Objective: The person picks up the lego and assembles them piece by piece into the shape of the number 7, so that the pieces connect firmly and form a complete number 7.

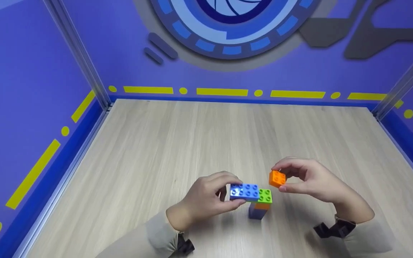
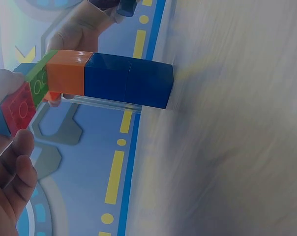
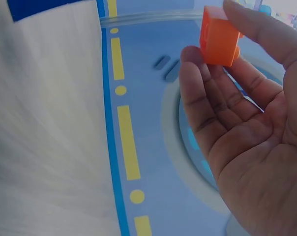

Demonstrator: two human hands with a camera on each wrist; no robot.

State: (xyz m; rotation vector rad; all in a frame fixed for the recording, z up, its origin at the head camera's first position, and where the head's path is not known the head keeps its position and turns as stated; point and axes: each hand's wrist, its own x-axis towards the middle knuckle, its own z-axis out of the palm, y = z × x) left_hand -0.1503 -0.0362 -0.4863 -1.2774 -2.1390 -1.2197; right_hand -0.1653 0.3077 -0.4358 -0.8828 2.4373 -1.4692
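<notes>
A narrow tower of toy building bricks stands upright on the table. Its lower part is two dark blue bricks (image 2: 129,79), with an orange brick (image 2: 67,73) and a green brick (image 1: 265,195) above. Across the top, a long blue brick (image 1: 244,192) juts out to the left. My left hand (image 1: 206,195) pinches this overhanging end between thumb and fingers. Under it, the left wrist view shows the hollow underside of a red brick (image 2: 19,107). To the tower's upper right, my right hand (image 1: 312,179) pinches a small orange brick (image 1: 277,178) in the air, apart from the tower.
The wood-grain table (image 1: 177,143) extends behind and to both sides of the tower. Blue printed panels (image 1: 120,68) with yellow dashes wall it in at the back and sides. A black strap device (image 1: 335,228) is on the right wrist.
</notes>
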